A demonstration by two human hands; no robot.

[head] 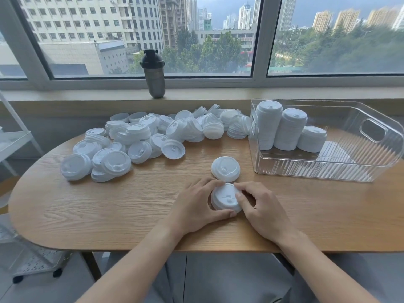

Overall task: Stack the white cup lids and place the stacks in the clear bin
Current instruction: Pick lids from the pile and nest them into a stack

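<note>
Both hands on a short stack of lids (225, 197) near the table (87, 215) front edge. Left hand (194, 206) cups it w/ fingers curled round the rim; right hand (260, 206) pinches the other side. A single lid (225, 169) sits just beyond, touching or nearly. Big loose pile (153, 136) at left. Bin (371, 130) at right already holds three stacks (288, 130). Risk, imo: lids not seated square, so the stack tilts and slides apart when lifted; it could also clip the bin wall going in.

Wooden table (87, 206) beside city-view window (153, 36)
</note>
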